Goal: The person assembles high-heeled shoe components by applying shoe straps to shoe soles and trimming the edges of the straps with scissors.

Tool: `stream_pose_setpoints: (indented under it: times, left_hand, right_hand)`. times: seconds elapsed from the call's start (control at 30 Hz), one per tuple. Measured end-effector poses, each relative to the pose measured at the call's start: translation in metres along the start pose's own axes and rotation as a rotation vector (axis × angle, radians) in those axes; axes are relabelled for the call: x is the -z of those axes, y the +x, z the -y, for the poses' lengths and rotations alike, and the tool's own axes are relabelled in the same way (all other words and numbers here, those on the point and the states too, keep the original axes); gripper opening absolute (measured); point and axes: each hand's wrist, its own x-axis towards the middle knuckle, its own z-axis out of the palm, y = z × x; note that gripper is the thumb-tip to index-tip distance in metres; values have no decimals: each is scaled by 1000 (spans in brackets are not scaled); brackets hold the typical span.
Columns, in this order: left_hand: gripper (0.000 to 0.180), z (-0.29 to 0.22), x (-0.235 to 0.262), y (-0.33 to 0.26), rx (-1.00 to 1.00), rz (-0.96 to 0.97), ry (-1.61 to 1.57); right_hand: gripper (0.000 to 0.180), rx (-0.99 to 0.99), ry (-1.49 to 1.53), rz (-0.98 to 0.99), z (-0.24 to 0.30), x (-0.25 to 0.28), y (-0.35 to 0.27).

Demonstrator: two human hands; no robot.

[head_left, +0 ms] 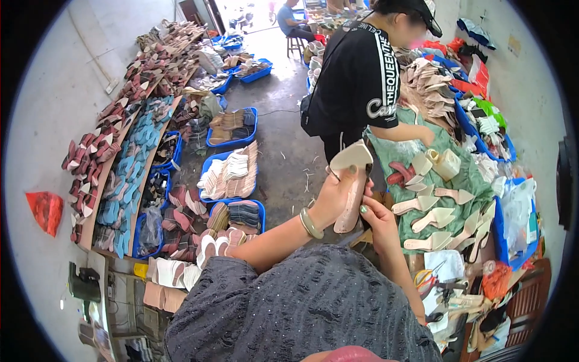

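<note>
Upright in front of my body is a pale pointed-toe shoe piece (350, 207), with a cream toe cap at its top and a pinkish insole below. My left hand (330, 198) is wrapped around its middle, thumb lying across the front; a bracelet circles that wrist. At the piece's right edge, my right hand (380, 218) has its fingers bent and pinched against the side, partly hidden behind it. Just right of my hands, several similar cream shoe pieces (435, 218) lie on a green cloth (386, 155).
A co-worker in a black top (362, 78) reaches over the cloth, near a cream plastic jug (446, 164). Scissors (424, 279) lie at lower right. Blue baskets (256, 158) of soles line the left floor, beside racks of blue insoles (129, 181). Another person (291, 23) sits far back.
</note>
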Motion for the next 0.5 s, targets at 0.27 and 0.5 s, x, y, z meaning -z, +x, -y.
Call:
stream_pose_setpoints:
  times: [0.27,0.5]
  left_hand:
    - [44,29,-55,19,20,132,-27]
    - [43,33,-111,17,-9,34,-95]
  right_hand:
    - [14,-1,189,-38,60,98,10]
    - [19,199,-118,-84,63,104,-23]
